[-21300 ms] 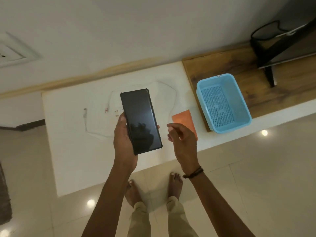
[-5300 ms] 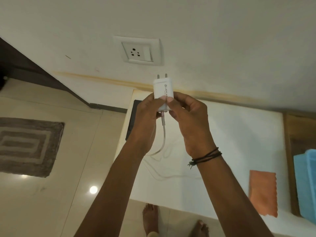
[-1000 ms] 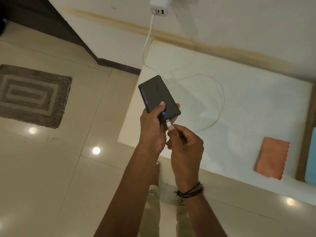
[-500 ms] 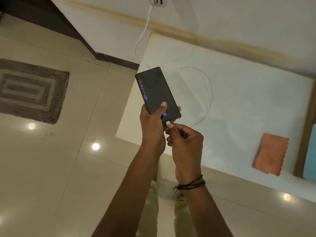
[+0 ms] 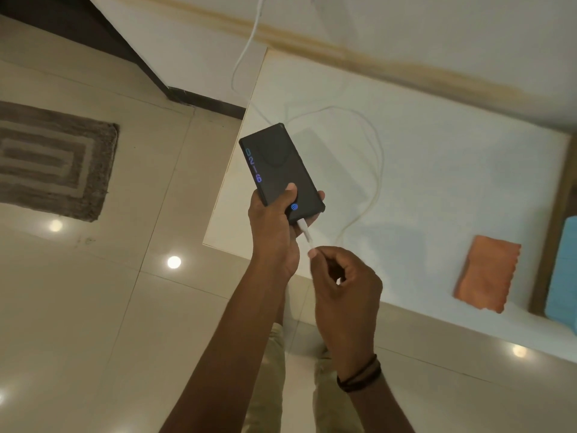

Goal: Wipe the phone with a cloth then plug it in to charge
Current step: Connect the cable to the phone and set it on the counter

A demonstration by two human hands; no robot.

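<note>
My left hand (image 5: pixel 274 229) grips the black phone (image 5: pixel 278 170) above the left edge of the white ledge (image 5: pixel 437 189). The screen shows blue digits and a blue fingerprint mark. A white cable (image 5: pixel 376 170) is plugged into the phone's lower end and loops over the ledge up to the wall at the top of the frame. My right hand (image 5: pixel 343 282) sits just below the plug, fingers curled, fingertips at the cable where it leaves the plug. An orange cloth (image 5: pixel 487 273) lies flat on the ledge to the right.
A blue basket (image 5: pixel 565 270) on a wooden board (image 5: pixel 549 232) stands at the far right edge. A grey patterned mat (image 5: pixel 50 160) lies on the tiled floor to the left. My feet and trouser legs are below the hands.
The phone screen has lit up with blue digits. My right hand has slid down off the plug, which now stays in the phone's port. The view has shifted slightly.
</note>
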